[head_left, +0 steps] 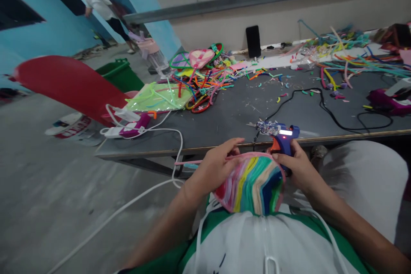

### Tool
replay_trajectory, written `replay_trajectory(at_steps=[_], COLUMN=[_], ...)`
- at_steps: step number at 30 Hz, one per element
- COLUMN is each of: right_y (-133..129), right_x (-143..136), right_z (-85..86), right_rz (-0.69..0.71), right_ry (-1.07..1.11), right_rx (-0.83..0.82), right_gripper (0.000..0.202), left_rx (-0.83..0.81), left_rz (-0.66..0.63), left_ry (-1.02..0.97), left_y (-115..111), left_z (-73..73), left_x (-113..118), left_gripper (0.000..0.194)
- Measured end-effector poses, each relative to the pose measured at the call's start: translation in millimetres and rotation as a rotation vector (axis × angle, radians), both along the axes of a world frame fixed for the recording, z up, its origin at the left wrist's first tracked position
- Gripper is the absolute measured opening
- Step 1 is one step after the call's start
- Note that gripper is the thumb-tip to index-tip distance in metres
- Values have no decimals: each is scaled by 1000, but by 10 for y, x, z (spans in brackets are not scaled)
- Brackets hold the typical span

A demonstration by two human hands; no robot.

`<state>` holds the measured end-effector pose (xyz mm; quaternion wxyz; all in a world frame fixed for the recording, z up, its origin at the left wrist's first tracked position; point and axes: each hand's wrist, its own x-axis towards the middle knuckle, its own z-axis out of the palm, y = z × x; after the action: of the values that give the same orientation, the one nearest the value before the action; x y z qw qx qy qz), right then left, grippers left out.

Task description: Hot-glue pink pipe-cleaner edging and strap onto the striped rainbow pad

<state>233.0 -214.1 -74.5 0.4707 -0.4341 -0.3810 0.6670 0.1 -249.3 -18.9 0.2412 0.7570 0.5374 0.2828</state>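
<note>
partly obscured, left hand (213, 169) pinches the striped piece (253, 184) — right hand (298, 162) clasps the glue gun (285, 140), handle mostly hidden.

Rounded, fuzzy striped piece (248, 180): wavy bands, left to right red, pinks and lilac, yellow, teal, beige, dark blue, green; pink edging. Blue pistol-shaped plastic glue gun (290, 133): orange trigger, crinkled silver wrap on the nose, small red light. Dark grey flat tabletop (231, 113), flecked with bright scraps. From where I stand, the tangled heap of fuzzy stems (205, 87) reads as mixed red, orange, blue, pink, green. Flat shiny plastic packet (160, 98): pale lime. Slim rectangular phone (253, 41): black. Long curved sheet-like object (67, 81): plain red. Round plastic bucket (91, 136): white, red lettering. Worker's loose shirt (237, 239): white and green.
</note>
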Motion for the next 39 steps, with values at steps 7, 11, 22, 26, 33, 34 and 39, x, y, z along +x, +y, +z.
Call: replay_trajectory(at_steps=[7,11,22,26,33,34,39], right_y=[6,0,-22,-32,-38,-38,-31], right_x=[26,21,32,37,43,44,54], right_z=[-23,-35,-23,-24,-28,-30,-68], right_rz=[-20,-20,-15,-17,-14,-12,-45], right_ry=[-8,-24,-29,-63,-77,-75,-69], right_rx=[-30,-23,-8,-9,-2,-1,-18], right_gripper=[46,45,43,42,44,43,44], left_rx=[-99,-106,-97,-104,-101,-108,145], left_rz=[9,23,13,14,21,1,177], left_ry=[136,167,91,78,48,52,27], left_y=[-105,-147,-173,-171,-156,-165,-332], left_z=[98,202,266,237,214,237,368], left_x=[-337,-378,-384,-343,-340,-366,-512], left_gripper=[32,26,16,12,9,10,21])
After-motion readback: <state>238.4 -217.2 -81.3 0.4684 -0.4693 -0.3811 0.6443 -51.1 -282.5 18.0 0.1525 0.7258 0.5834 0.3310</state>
